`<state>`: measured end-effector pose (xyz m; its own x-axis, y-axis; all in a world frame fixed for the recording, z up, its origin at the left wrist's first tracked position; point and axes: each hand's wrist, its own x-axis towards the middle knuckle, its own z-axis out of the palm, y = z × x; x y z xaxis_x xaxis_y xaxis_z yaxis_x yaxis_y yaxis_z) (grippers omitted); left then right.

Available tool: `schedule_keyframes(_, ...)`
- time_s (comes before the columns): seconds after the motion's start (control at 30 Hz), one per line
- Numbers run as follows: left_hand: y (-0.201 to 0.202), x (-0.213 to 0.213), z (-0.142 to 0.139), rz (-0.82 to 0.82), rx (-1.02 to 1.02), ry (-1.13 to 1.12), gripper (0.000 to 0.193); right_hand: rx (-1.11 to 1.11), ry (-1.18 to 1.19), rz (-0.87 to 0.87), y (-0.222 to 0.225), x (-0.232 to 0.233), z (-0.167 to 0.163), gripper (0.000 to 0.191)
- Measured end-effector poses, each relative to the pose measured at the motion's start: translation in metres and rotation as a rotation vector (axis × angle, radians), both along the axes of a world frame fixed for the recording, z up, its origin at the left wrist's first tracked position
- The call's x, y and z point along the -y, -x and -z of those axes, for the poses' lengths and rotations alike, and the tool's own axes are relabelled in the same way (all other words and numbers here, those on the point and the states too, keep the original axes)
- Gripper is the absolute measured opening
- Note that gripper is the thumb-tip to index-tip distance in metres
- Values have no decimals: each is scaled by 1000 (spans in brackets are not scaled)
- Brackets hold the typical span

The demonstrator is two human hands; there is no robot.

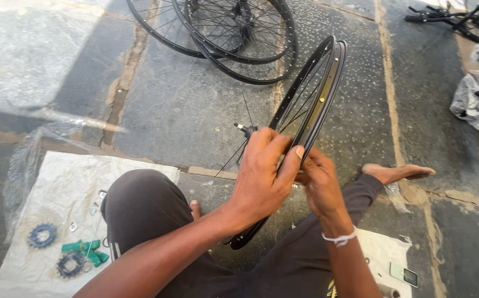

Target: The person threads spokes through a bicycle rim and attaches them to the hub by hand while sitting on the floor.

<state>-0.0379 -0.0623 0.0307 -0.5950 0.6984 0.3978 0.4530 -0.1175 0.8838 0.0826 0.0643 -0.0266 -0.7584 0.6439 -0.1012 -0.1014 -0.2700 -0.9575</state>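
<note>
Stone paving underlies a seated person whose left hand [261, 179] wraps the bicycle wheel rim [314, 96] at centre, fingers closed on it, while the right hand [319, 182] pinches its edge, steadying it upright. At 8 o'clock, sprockets [42, 235] lie on a cloth [57, 187]; at 12, more wheels [234, 33] lie flat.

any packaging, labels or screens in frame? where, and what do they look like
Phone: on the cloth at lower right, flat rectangle, dark frame, pale greenish screen.
Clear plastic wrapping: bunched at right edge, crinkled, translucent grey.
Clear plastic sheet: left, by the white cloth, transparent.
No labels or signs seen.
</note>
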Motion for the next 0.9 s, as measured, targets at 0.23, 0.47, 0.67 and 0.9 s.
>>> schedule_keyframes(0.23,2,6,-1,-15,-129,-88,40,-593,359,-235,17,-4,40,37)
schedule_keyframes(0.47,4,9,1,22,-144,-73,42,-606,320,-334,19,-8,40,36)
schedule_keyframes(0.67,8,8,5,42,-155,-78,42,-630,459,-187,20,-3,51,31)
schedule_keyframes(0.9,10,10,3,40,-163,-86,43,-547,423,-98,24,1,43,38)
